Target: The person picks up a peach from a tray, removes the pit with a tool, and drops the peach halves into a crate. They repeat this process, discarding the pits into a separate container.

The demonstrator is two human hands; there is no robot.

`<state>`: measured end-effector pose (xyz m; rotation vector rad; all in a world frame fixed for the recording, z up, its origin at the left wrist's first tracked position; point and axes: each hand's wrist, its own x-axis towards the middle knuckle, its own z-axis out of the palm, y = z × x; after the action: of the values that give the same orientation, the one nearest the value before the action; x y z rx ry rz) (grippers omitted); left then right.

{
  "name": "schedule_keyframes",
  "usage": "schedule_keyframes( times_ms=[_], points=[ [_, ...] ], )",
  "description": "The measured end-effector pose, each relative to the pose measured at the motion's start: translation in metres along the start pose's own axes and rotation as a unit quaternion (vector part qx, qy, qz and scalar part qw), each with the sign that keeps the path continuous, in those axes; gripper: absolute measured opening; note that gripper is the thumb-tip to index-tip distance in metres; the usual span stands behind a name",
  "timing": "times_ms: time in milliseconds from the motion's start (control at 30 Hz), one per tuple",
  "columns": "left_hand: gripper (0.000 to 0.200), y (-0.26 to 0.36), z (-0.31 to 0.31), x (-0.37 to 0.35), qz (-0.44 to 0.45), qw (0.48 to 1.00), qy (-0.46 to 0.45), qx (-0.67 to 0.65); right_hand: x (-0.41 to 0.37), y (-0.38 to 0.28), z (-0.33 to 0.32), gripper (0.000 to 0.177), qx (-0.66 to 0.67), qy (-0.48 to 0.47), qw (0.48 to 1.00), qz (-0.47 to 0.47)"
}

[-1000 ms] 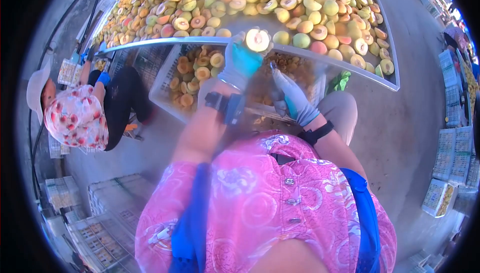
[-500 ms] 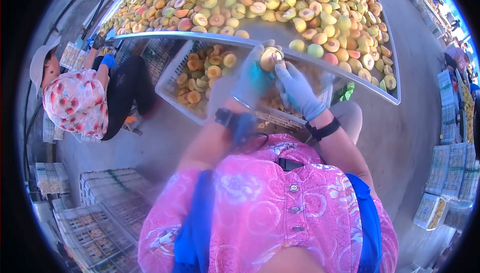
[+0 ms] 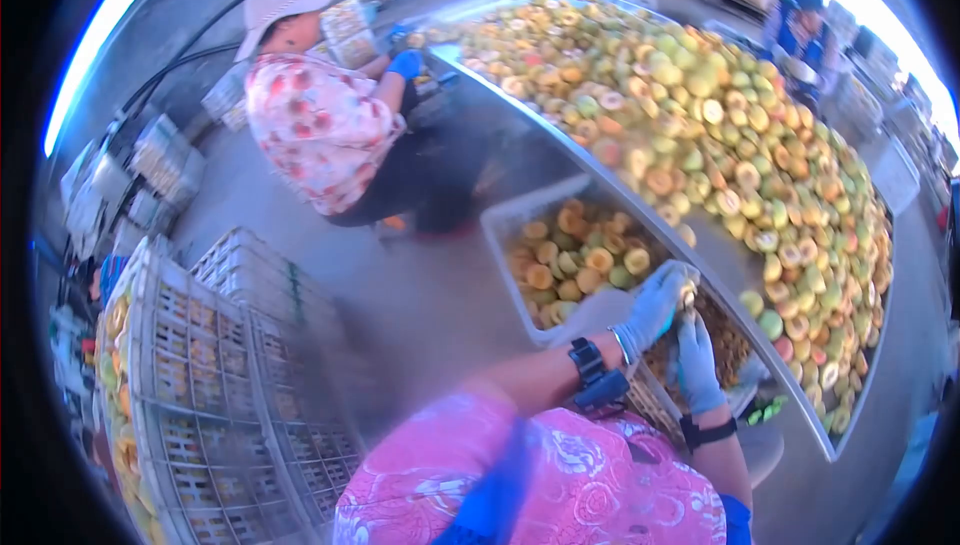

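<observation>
My left hand (image 3: 655,315), in a pale blue-green glove, has its fingers curled round a peach half (image 3: 688,292), mostly covered by the fingers. Close against it, my gloved right hand (image 3: 698,363) is closed at the fingertips; what it grips is too small and blurred to name. Both hands are beside the metal edge of a tray table (image 3: 640,197) heaped with halved peaches (image 3: 700,110). Below and left of them stands a white crate (image 3: 508,280) with pitted peach halves (image 3: 598,260) in it. Brown pits or scraps (image 3: 722,340) lie under my right hand.
A seated co-worker (image 3: 320,135) in a hat and blue gloves works at the tray's far left end. Another person (image 3: 803,40) is behind the heap. Tall stacked plastic crates (image 3: 215,375) holding fruit rise at my left. A hose (image 3: 190,55) runs along the back.
The view has swung to the left, so the stacked crates and the co-worker show larger. My hands stay together at the tray's edge, the peach half still between them.
</observation>
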<state>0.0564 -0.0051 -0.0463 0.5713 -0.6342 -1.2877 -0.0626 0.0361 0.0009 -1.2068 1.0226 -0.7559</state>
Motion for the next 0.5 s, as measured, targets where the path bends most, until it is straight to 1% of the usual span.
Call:
schedule_keyframes(
  times_ms=[33, 100, 133, 167, 233, 267, 300, 333, 367, 400, 433, 500],
  points=[
    [0.026, 0.001, -0.008, 0.005, -0.003, 1.0, 0.005, 0.008, 0.004, 0.003, 0.004, 0.03, -0.002, -0.006, 1.0, -0.002],
    [0.032, 0.029, -0.003, 0.011, -0.115, 0.991, 0.059, -0.026, 0.009, 0.001, 0.015, 0.03, 0.04, -0.032, 0.999, -0.004],
    [0.036, 0.046, 0.0, 0.012, -0.183, 0.978, 0.049, -0.083, 0.009, -0.006, 0.02, 0.031, 0.039, -0.046, 0.998, -0.009],
    [0.036, 0.054, -0.003, 0.014, -0.216, 0.971, 0.043, -0.09, 0.008, -0.011, 0.024, 0.031, 0.045, -0.058, 0.997, -0.014],
    [0.045, 0.07, 0.0, 0.018, -0.224, 0.971, 0.07, -0.05, 0.011, -0.016, 0.029, 0.03, 0.098, -0.077, 0.991, 0.044],
    [0.044, 0.072, -0.005, 0.017, -0.201, 0.978, 0.041, -0.028, 0.013, -0.014, 0.031, 0.027, 0.104, -0.077, 0.99, 0.046],
    [0.044, 0.066, -0.011, 0.018, -0.201, 0.978, 0.045, -0.024, 0.019, -0.009, 0.032, 0.027, 0.108, -0.081, 0.99, 0.047],
    [0.042, 0.056, -0.016, 0.02, -0.123, 0.989, 0.049, 0.062, 0.024, -0.002, 0.034, 0.026, 0.13, -0.081, 0.988, 0.03],
    [0.04, 0.054, -0.017, 0.018, -0.044, 0.987, 0.054, 0.147, 0.027, 0.004, 0.035, 0.024, 0.15, -0.08, 0.985, 0.014],
    [0.037, 0.051, -0.015, 0.014, -0.024, 0.983, 0.081, 0.163, 0.028, 0.005, 0.035, 0.023, 0.174, -0.08, 0.98, 0.049],
    [0.037, 0.051, -0.017, 0.012, -0.022, 0.982, 0.086, 0.164, 0.028, 0.007, 0.036, 0.023, 0.174, -0.084, 0.98, 0.052],
    [0.041, 0.053, -0.017, 0.008, 0.012, 0.977, 0.08, 0.2, 0.025, 0.009, 0.037, 0.023, 0.193, -0.102, 0.974, 0.064]
  ],
)
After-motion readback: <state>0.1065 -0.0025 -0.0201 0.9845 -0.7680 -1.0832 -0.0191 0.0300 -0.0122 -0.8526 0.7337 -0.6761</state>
